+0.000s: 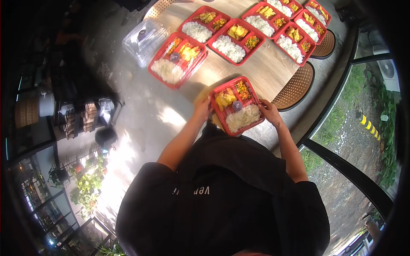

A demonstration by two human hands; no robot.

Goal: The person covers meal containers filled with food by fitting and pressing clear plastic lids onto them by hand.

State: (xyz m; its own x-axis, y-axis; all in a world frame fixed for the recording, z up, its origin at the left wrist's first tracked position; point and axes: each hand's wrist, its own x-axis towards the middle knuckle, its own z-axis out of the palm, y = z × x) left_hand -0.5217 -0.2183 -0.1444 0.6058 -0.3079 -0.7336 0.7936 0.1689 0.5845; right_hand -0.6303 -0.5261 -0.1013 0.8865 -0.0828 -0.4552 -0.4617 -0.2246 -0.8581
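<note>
Both hands hold a red compartment meal tray under a clear lid with a round dark sticker, close to my body at the table's near edge. My left hand grips its left side; my right hand grips its right side. Inside the tray lie white rice, yellow pieces of food and diced mixed vegetables. Another lidded red tray rests at the table's left edge, seemingly on a second one. Beyond it, several red trays without lids hold the same kinds of food. Each hand's fingertips are partly hidden by the tray rim.
The wooden table stretches away from me. A stack of clear plastic lids sits at its left edge. Woven-seat chairs stand along the right side, beside the window frame. A dark shelf unit with cups is at far left.
</note>
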